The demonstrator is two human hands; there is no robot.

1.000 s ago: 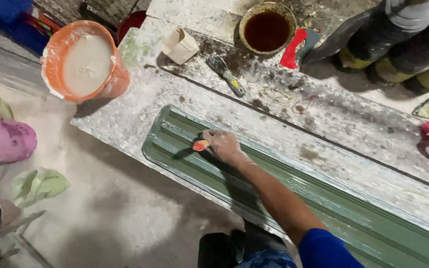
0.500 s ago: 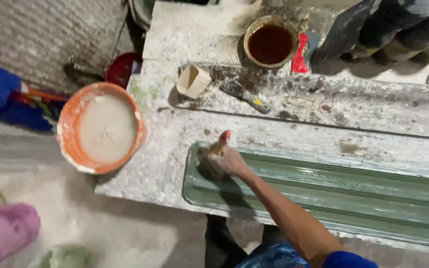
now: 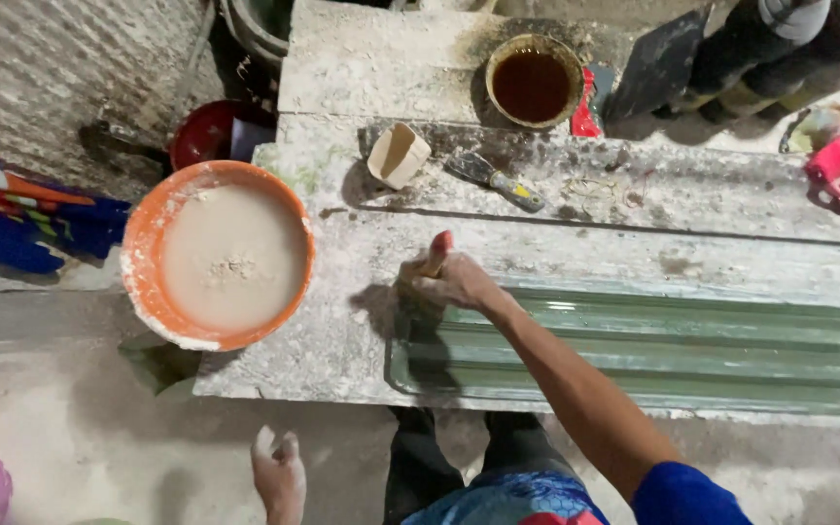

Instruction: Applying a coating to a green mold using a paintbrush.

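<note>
At the green mould's (image 3: 653, 350) left end, the right hand (image 3: 454, 284) pinches a red-tipped brush (image 3: 435, 255) — orange bowl (image 3: 216, 255) of slurry close by; left hand (image 3: 279, 476) hangs low, empty, fingers loosely together.

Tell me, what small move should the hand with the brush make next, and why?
Probably a short stroke rightward along the green mould. The right hand holds a brush at the mould's left end, and the rest of the mould stretches away to the right. The orange bowl of pale mix sits close on the left if the brush needs reloading. The left hand hangs free below.
</note>
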